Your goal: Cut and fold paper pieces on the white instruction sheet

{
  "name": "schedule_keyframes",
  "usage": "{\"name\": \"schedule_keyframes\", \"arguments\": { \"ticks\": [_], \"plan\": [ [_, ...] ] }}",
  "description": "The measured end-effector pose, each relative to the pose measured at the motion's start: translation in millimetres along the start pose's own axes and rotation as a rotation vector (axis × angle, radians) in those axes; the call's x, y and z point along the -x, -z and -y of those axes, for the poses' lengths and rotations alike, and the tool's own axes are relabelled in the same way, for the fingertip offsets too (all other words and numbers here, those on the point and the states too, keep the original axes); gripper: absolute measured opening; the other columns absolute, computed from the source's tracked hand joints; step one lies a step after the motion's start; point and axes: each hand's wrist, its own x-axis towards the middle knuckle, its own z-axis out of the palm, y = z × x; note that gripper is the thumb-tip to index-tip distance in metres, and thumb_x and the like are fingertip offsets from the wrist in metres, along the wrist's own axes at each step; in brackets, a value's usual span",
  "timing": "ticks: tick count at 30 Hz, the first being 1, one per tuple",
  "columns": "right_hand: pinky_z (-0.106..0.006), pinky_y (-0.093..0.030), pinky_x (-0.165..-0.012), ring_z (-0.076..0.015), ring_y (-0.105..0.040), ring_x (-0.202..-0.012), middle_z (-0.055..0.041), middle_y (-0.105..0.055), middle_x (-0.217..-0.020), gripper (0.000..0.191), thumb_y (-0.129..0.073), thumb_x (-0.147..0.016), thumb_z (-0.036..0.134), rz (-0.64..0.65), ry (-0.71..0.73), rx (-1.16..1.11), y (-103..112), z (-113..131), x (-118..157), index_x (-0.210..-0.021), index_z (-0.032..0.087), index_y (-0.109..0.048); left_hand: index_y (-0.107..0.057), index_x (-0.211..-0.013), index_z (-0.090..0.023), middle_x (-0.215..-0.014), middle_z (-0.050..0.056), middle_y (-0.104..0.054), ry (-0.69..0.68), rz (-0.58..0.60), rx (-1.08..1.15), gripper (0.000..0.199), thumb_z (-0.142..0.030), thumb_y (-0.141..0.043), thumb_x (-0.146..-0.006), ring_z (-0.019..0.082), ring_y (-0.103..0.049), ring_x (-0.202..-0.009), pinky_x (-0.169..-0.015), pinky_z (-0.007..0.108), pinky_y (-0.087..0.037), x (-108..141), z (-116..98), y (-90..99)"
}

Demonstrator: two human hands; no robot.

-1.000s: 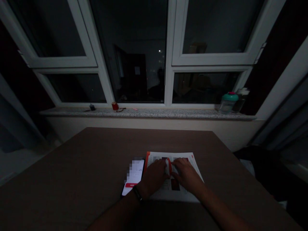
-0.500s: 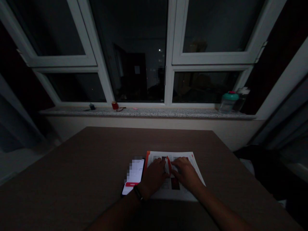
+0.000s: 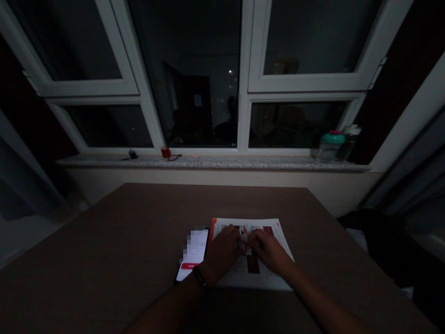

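Note:
A small folded piece of red-and-white paper (image 3: 245, 230) is between my hands, above a printed sheet or booklet (image 3: 257, 281) with an orange left edge. My left hand (image 3: 225, 248) is closed on the paper's left side, its fingers bent. From the right, my right hand (image 3: 272, 250) pinches the paper between thumb and fingers. Part of the folded paper is hidden behind the fingertips. A dark band sits on my left wrist. Just left of that hand lies a phone (image 3: 195, 253) with its screen lit.
The brown table (image 3: 139, 222) reaches toward a granite windowsill (image 3: 215, 162). On the sill stand a clear bottle with a teal lid (image 3: 330, 146), another clear bottle (image 3: 348, 141), a small red jar (image 3: 165, 151) and a small dark bottle (image 3: 132, 153). The room is dim.
The red flap that stood upright between my hands is now lower and turned. My right fingers have curled in more tightly around the paper; my left hand has barely moved.

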Motion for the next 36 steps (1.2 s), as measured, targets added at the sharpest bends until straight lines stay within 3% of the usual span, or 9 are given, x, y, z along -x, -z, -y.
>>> {"name": "schedule_keyframes", "arguments": {
  "ticks": [10, 15, 27, 31, 36],
  "plan": [
    [-0.032, -0.045, -0.081, -0.0201, -0.057, -0.092, -0.0039, -0.061, -0.092, 0.026, -0.052, -0.078, -0.003, 0.079, 0.146, 0.1, 4, 5, -2, -0.085, 0.02, -0.061, -0.059, -0.103, -0.02, -0.122, 0.005, -0.059, -0.1, 0.086, 0.022, 0.015, -0.014, -0.064, -0.09, 0.022, -0.054, -0.116, -0.1, 0.035, -0.043, -2, 5, 5.8],
    [-0.031, -0.046, -0.079, -0.0201, -0.056, -0.092, -0.0057, -0.061, -0.094, 0.024, -0.048, -0.085, 0.0, 0.126, 0.205, 0.172, 5, 5, -1, -0.087, 0.019, -0.062, -0.06, -0.098, -0.019, -0.116, 0.006, -0.061, -0.111, 0.139, -0.037, 0.02, -0.003, -0.054, -0.087, 0.022, -0.055, -0.113, -0.099, 0.034, -0.043, -4, 5, 9.4],
    [-0.032, -0.045, -0.083, -0.0218, -0.056, -0.095, -0.0074, -0.062, -0.098, 0.024, -0.048, -0.09, 0.002, 0.273, 0.319, 0.486, 10, 0, -4, -0.094, 0.018, -0.066, -0.063, -0.097, -0.018, -0.113, 0.008, -0.062, -0.236, 0.129, -0.174, 0.018, -0.01, -0.048, -0.097, 0.023, -0.06, -0.103, -0.09, 0.035, -0.047, -3, 9, -0.9],
    [-0.032, -0.045, -0.084, -0.0215, -0.057, -0.096, -0.0071, -0.063, -0.1, 0.028, -0.046, -0.09, 0.002, 0.301, 0.312, 0.456, 13, 3, -2, -0.097, 0.019, -0.067, -0.063, -0.098, -0.018, -0.112, 0.008, -0.063, -0.247, 0.161, -0.209, 0.02, -0.008, -0.046, -0.097, 0.023, -0.061, -0.102, -0.09, 0.035, -0.047, 0, 8, 3.4],
    [-0.033, -0.045, -0.087, -0.021, -0.057, -0.097, -0.0063, -0.063, -0.098, 0.026, -0.048, -0.089, 0.005, 0.263, 0.287, 0.258, 20, 10, 3, -0.098, 0.02, -0.066, -0.063, -0.096, -0.018, -0.111, 0.008, -0.062, -0.263, 0.19, -0.202, 0.014, -0.01, -0.052, -0.091, 0.023, -0.061, -0.101, -0.091, 0.034, -0.048, 2, 4, 13.3]
  ]
}}
